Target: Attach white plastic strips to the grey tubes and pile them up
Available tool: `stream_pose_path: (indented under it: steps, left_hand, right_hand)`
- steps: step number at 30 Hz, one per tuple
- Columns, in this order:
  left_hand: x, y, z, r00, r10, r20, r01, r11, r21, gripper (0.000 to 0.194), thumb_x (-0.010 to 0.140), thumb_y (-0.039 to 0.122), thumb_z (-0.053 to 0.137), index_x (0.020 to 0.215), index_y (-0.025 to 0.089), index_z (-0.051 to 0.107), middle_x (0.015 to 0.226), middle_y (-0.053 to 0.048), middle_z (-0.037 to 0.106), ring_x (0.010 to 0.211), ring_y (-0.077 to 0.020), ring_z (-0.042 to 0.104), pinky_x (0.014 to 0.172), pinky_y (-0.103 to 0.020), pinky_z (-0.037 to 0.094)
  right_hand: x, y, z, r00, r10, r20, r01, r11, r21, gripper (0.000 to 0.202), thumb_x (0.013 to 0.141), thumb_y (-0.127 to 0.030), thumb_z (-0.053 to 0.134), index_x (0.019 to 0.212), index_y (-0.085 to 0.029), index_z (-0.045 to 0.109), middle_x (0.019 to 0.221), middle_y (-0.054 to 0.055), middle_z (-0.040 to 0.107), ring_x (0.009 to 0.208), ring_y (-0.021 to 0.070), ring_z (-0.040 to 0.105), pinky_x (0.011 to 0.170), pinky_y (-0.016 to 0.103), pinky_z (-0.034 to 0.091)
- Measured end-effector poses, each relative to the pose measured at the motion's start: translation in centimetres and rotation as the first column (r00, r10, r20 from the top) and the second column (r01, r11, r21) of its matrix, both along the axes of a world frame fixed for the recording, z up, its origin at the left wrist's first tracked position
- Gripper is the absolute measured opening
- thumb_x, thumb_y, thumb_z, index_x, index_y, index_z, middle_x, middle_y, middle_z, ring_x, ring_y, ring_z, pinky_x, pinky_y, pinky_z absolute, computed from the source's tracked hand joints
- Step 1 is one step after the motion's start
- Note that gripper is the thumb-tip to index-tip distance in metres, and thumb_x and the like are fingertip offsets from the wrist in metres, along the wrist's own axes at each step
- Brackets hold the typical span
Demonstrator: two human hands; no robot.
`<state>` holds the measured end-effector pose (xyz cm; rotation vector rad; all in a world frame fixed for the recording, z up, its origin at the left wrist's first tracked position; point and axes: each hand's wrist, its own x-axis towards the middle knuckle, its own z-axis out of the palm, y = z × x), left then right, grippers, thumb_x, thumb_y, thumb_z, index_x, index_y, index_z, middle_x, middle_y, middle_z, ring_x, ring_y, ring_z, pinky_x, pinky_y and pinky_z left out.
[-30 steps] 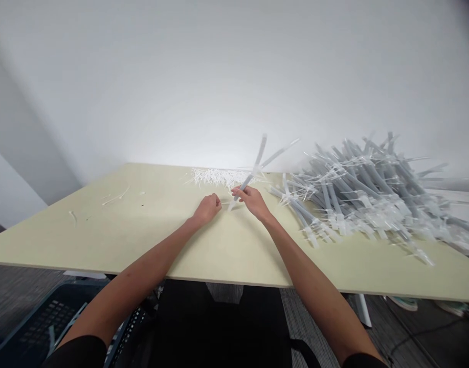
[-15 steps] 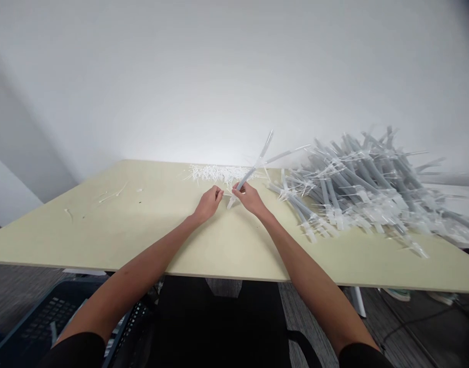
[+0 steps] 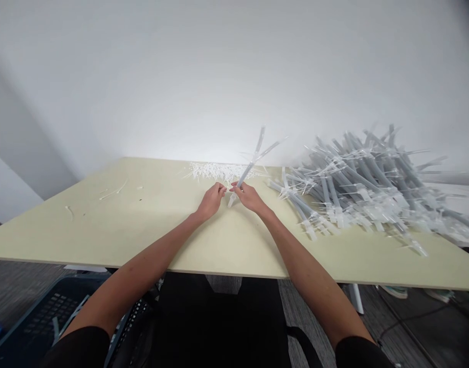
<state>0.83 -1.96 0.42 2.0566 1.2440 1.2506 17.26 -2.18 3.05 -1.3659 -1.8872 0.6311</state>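
My right hand (image 3: 250, 197) is closed around the lower stem of a Y-shaped piece of clear, greyish plastic tubing (image 3: 248, 169). Its two branches point up and away, and a whitish connector (image 3: 231, 200) shows at the bottom end below my fingers. Close on the left, my left hand (image 3: 212, 200) is pinched shut beside the stem, at what looks like the thin tail of a cable tie; the fingertips mostly hide it. Just behind both hands lies a loose heap of small white cable ties (image 3: 215, 170).
A big pile of similar tubing pieces (image 3: 357, 179) with cable-tie tails covers the right of the pale yellow table (image 3: 115, 225). A few stray ties (image 3: 113, 193) lie at left. A dark plastic basket (image 3: 35, 317) stands on the floor at lower left. The wall rises behind.
The tubing's branches have swung slightly left and more upright. My left hand has moved a little right, closer to the stem. The right hand keeps its hold.
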Motion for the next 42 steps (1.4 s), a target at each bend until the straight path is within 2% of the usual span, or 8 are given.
stream_pose_path:
  steps: [8, 14, 20, 25, 30, 36, 39, 42]
  left_hand:
    - [0.0, -0.4, 0.1, 0.999, -0.034, 0.005, 0.034, 0.999, 0.022, 0.021, 0.091, 0.035, 0.034, 0.083, 0.019, 0.045, 0.077, -0.001, 0.056, 0.072, -0.0129, 0.05, 0.068, -0.026, 0.037]
    - [0.2, -1.0, 0.2, 0.998, -0.049, -0.032, 0.049, 0.998, 0.025, 0.024, 0.09, 0.04, 0.035, 0.086, 0.02, 0.047, 0.076, 0.0, 0.054, 0.068, -0.0126, 0.049, 0.065, -0.027, 0.037]
    - [0.4, -2.0, 0.1, 0.981, -0.12, -0.155, 0.134, 0.987, 0.089, 0.033, 0.082, 0.045, 0.051, 0.101, 0.019, 0.046, 0.086, -0.003, 0.053, 0.082, -0.0162, 0.05, 0.074, -0.03, 0.041]
    - [0.8, -2.5, 0.0, 0.971, -0.099, -0.216, 0.128, 0.984, 0.127, 0.043, 0.075, 0.047, 0.06, 0.103, 0.018, 0.044, 0.089, -0.004, 0.051, 0.084, -0.0179, 0.05, 0.074, -0.031, 0.042]
    - [0.9, -2.4, 0.3, 0.978, -0.046, -0.201, 0.081, 0.983, 0.166, 0.017, 0.087, 0.035, 0.044, 0.093, 0.019, 0.046, 0.084, -0.004, 0.052, 0.082, -0.017, 0.05, 0.074, -0.03, 0.04]
    - [0.9, -2.3, 0.7, 0.991, -0.056, -0.125, 0.07, 0.992, 0.107, 0.015, 0.088, 0.033, 0.04, 0.084, 0.02, 0.046, 0.079, -0.002, 0.054, 0.072, -0.0146, 0.049, 0.067, -0.027, 0.037]
    - [0.8, -2.2, 0.6, 0.991, -0.091, -0.095, 0.096, 0.994, 0.055, 0.016, 0.088, 0.033, 0.04, 0.083, 0.02, 0.046, 0.075, 0.0, 0.054, 0.066, -0.013, 0.047, 0.062, -0.026, 0.036]
    - [0.8, -2.0, 0.5, 0.989, -0.141, -0.052, 0.142, 0.99, 0.022, 0.018, 0.088, 0.034, 0.039, 0.08, 0.019, 0.046, 0.071, 0.001, 0.052, 0.063, -0.0118, 0.046, 0.06, -0.025, 0.034]
  right_hand:
    - [0.9, 0.3, 0.1, 0.981, -0.027, 0.192, 0.024, 1.0, 0.015, 0.036, 0.09, -0.045, 0.033, 0.096, -0.017, 0.054, 0.083, 0.007, 0.067, 0.076, 0.0189, 0.061, 0.067, 0.026, 0.04]
    - [1.6, -0.1, 0.7, 0.987, 0.063, 0.147, -0.061, 0.998, -0.019, 0.035, 0.09, -0.045, 0.036, 0.077, -0.017, 0.053, 0.068, 0.003, 0.066, 0.06, 0.0126, 0.061, 0.058, 0.021, 0.041]
    - [1.2, -0.1, 0.8, 0.994, 0.092, 0.055, -0.09, 0.995, -0.035, 0.028, 0.089, -0.037, 0.04, 0.074, -0.017, 0.051, 0.061, 0.002, 0.066, 0.054, 0.0122, 0.062, 0.058, 0.021, 0.044]
    - [0.9, -0.2, 0.7, 0.996, 0.074, 0.039, -0.072, 0.996, -0.056, 0.028, 0.09, -0.034, 0.039, 0.071, -0.017, 0.05, 0.062, 0.003, 0.067, 0.053, 0.0121, 0.062, 0.058, 0.02, 0.045]
    - [0.5, -0.6, 0.9, 0.997, 0.039, 0.066, -0.035, 0.998, -0.05, 0.028, 0.089, -0.034, 0.039, 0.069, -0.017, 0.049, 0.059, 0.003, 0.066, 0.051, 0.0124, 0.061, 0.058, 0.021, 0.044]
    - [0.6, -1.1, 1.1, 0.99, 0.003, 0.143, -0.007, 1.0, 0.024, 0.035, 0.086, -0.039, 0.038, 0.063, -0.017, 0.053, 0.058, 0.002, 0.062, 0.053, 0.0131, 0.057, 0.055, 0.023, 0.042]
    - [0.7, -0.9, 0.9, 0.991, -0.044, 0.128, 0.037, 0.998, 0.052, 0.033, 0.083, -0.042, 0.042, 0.067, -0.016, 0.055, 0.068, 0.004, 0.061, 0.059, 0.0136, 0.056, 0.053, 0.023, 0.043]
    - [0.5, -0.6, 0.5, 1.0, 0.001, -0.022, -0.002, 0.999, -0.038, 0.028, 0.081, -0.041, 0.046, 0.077, -0.015, 0.058, 0.086, 0.007, 0.061, 0.068, 0.0155, 0.059, 0.049, 0.023, 0.047]
